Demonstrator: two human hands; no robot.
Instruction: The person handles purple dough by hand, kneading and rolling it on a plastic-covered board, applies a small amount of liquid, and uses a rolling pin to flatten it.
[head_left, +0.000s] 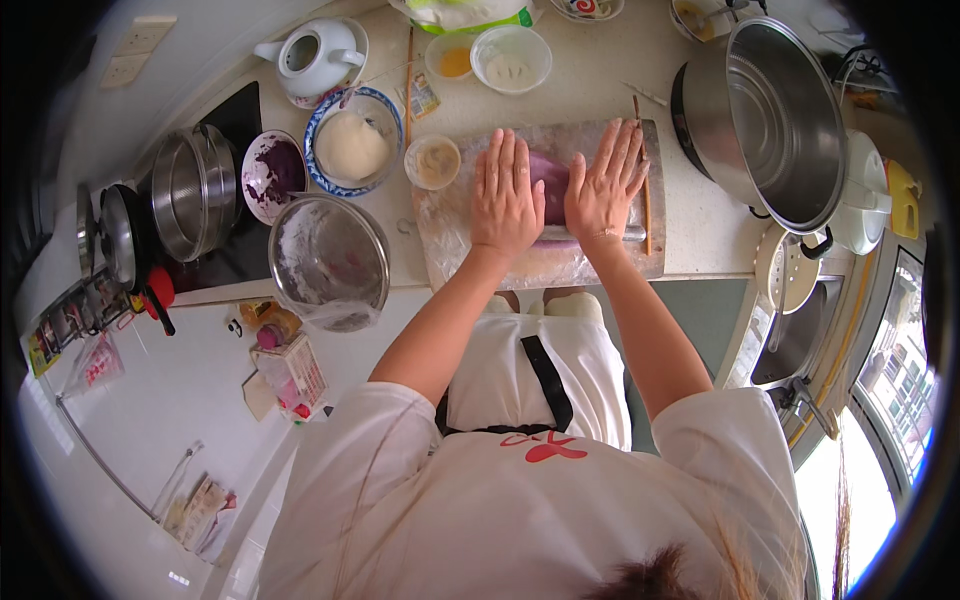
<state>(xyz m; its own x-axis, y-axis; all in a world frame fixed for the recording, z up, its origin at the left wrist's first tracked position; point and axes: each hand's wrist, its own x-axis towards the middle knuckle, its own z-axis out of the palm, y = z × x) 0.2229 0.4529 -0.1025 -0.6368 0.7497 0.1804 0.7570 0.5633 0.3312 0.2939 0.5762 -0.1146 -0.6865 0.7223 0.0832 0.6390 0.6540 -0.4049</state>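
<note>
A sheet of purple dough (550, 184) lies on a floured wooden board (442, 232). Across its near part runs a metal rolling pin (634, 233), which passes beneath both hands. My left hand (508, 191) rests flat over the pin's left part, palm down, fingers extended away from me. My right hand (606, 184) lies the same way over the right part, its fingers slightly spread. Neither hand's fingers curl round the pin. A thin wooden stick (646, 202) lies along the board's right side, beside my right hand. A small bowl (432, 162) sits at the board's left back corner.
Left of the board are a steel bowl (330, 262), a blue-rimmed bowl (311, 142) of white dough (352, 145), and a bowl with purple paste (279, 171). Bowls of egg (454, 63) and flour (511, 66) stand behind. A large steel pot (720, 120) is at right.
</note>
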